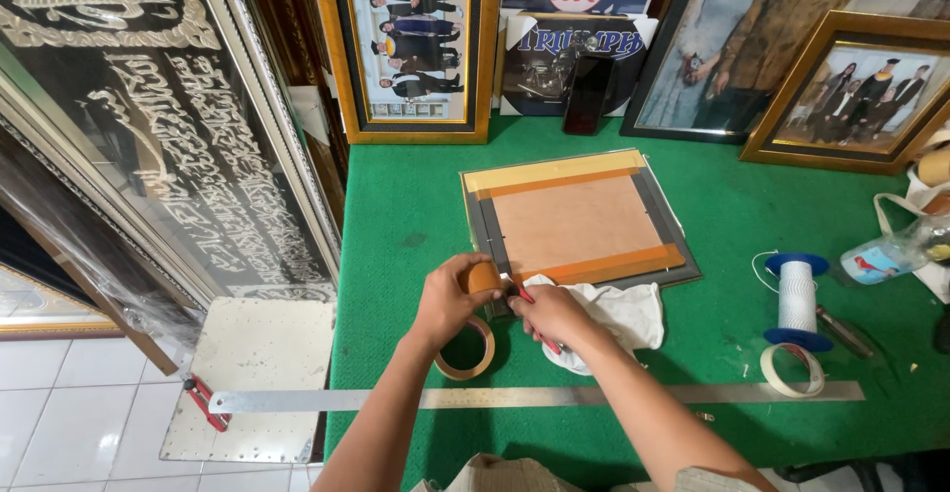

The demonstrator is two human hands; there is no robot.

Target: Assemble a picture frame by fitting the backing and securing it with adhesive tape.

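1. While the left hand (447, 299) gripped a roll of brown tape (469, 345), fingers closed over its top and the ring standing on edge on the green table (396, 195), the right hand (549, 312) was closed around a red-handled cutter (529, 304) whose tip met the tape end at the near left corner of the frame back (579, 217).
2. That frame back lay face down near the middle of the table, with brown tape already along its top and bottom edges.
3. Judging from the blade so close to the left thumb, a slip could have nicked the finger; the cause would be pulling the cutter toward the holding hand.
4. A crooked cut seemed possible too, since the white cloth (614, 314) lay bunched under the right wrist and could have snagged it.
5. Just toward the person, the long steel ruler (534, 396) lay across the table, so little room was left for drawing the elbows back.
6. To the right, a spool of white string (797, 299) and a pale tape ring (792, 371) stood well apart from the hands.
7. Leftward, the table edge was near, with big leaning frames (158, 126) beyond it.
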